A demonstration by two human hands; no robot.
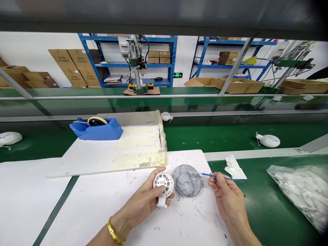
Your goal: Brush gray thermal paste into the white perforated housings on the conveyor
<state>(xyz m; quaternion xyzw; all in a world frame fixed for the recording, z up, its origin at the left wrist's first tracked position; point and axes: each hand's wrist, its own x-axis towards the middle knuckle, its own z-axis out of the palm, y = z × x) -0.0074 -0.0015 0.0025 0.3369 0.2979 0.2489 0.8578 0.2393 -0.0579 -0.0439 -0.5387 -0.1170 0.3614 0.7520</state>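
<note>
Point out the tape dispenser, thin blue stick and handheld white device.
Tape dispenser (107, 132), head view: blue side wall.
Thin blue stick (208, 175), head view: shaft near its tip.
White device (167, 185), head view: round slotted face.

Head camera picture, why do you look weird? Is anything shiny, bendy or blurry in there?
In the head view, the plastic bag shows shiny highlights; in the head view, the left blue shelf has slanting posts, probably wide-lens stretching; in the head view, the top right corner goes dark; in the head view, the white round device looks fairly clear, but its print is too small to read.
</note>
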